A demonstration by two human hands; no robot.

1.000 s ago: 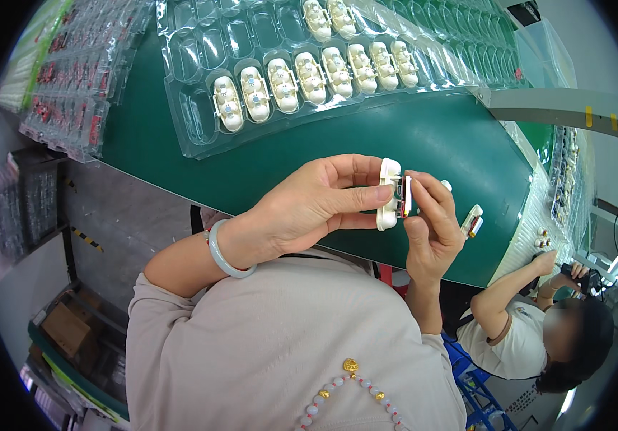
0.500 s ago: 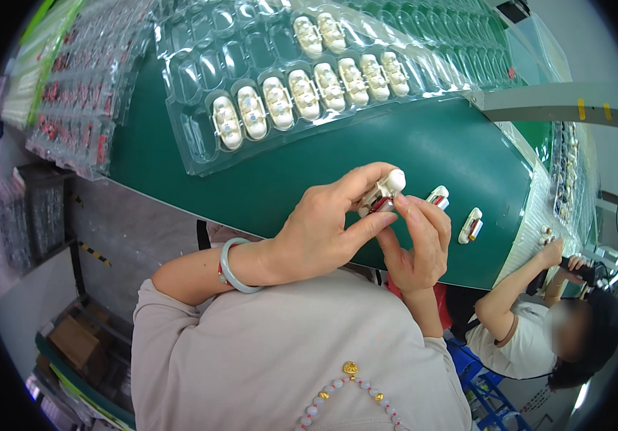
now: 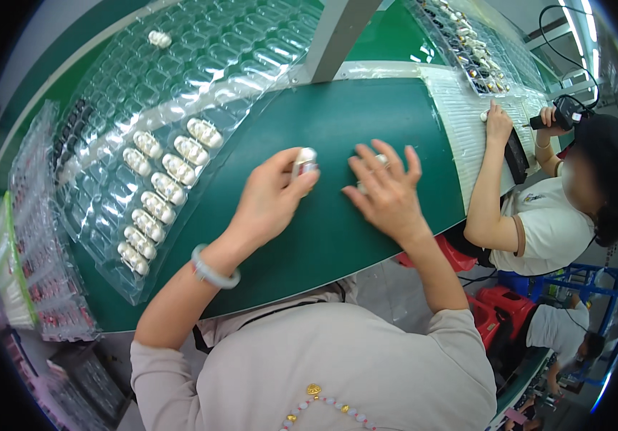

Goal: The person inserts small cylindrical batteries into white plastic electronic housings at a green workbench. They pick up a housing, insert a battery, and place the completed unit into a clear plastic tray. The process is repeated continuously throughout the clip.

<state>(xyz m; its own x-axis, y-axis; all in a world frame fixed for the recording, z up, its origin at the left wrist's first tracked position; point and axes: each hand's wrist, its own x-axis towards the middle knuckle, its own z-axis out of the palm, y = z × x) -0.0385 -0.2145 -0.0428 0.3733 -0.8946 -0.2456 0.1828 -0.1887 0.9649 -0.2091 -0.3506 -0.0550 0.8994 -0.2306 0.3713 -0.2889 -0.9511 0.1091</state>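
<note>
Bracelet: a pale bangle (image 3: 215, 267) sat on your left wrist, nearest to you.
Left hand: your left hand (image 3: 269, 197) pinched a small white part (image 3: 305, 159) between thumb and fingertips — held just above the green belt (image 3: 338, 237).
Right hand: your right hand (image 3: 388, 190) lay flat with fingers spread, pressing on a second white piece (image 3: 381, 159) that peeked out between them; I could not tell whether it was gripped.
Tray: a clear blister tray (image 3: 201, 86) lay to your left, beside the left hand, with a row of white parts (image 3: 162, 190) filling its near pockets.
Co-worker: farther right, another person's hand (image 3: 498, 115) rested on a ribbed white mat (image 3: 460, 122) — well apart from yours.
</note>
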